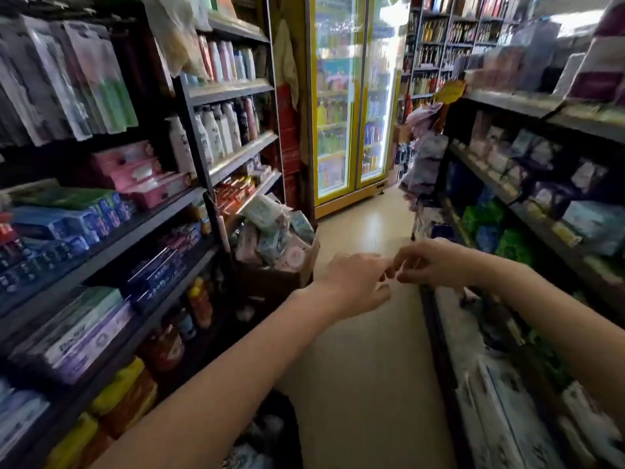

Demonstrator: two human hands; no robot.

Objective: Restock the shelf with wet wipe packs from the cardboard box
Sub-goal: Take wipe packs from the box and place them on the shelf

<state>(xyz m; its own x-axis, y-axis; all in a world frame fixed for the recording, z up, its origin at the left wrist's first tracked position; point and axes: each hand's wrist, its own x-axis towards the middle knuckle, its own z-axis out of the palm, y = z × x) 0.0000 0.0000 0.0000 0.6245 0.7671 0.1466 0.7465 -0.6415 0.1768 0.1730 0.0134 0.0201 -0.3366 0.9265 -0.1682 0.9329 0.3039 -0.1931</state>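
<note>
Motion blur hides any item between the fingertips. The left hand (355, 282) and right hand (429, 262), loosely curled, touch at the fingertips; whether they pinch something I cannot tell. The cardboard box (280, 262) of wet wipe packs (270, 228) stands left of them.

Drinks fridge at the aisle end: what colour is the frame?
Yellow. The fridge frame shows clearly in the head view, the only one, with lit glass doors.

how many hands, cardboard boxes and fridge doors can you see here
hands: 2, left and right, fingertips meeting, holding no pack
cardboard box of wet wipe packs: 1
glass doors on the yellow drinks fridge: 2
total: 5
</note>
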